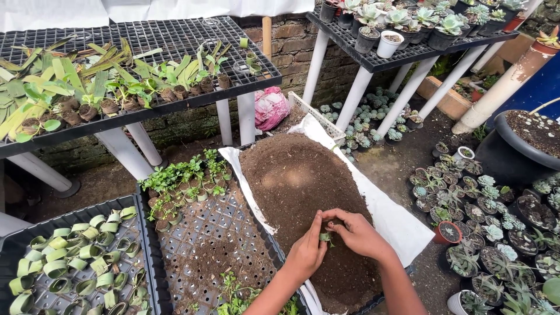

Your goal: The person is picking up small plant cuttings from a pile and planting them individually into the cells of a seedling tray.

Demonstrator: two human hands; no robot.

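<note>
Both hands meet over a big pile of brown soil [291, 175]. The left hand [306, 252] and the right hand [357, 233] pinch a little leaf cup [325, 237] with a tiny green plant between their fingers, just above the dirt. Beside them, a black tray [210, 245] holds small seedlings [184, 181]. Another tray has green leaf rings [70, 256].

soil heap [294, 175]: dark brown | sheet [402, 224] under it: white | tray [219, 233]: black grid | leaf rings [70, 262]: pale green | bag [270, 108]: pink
</note>
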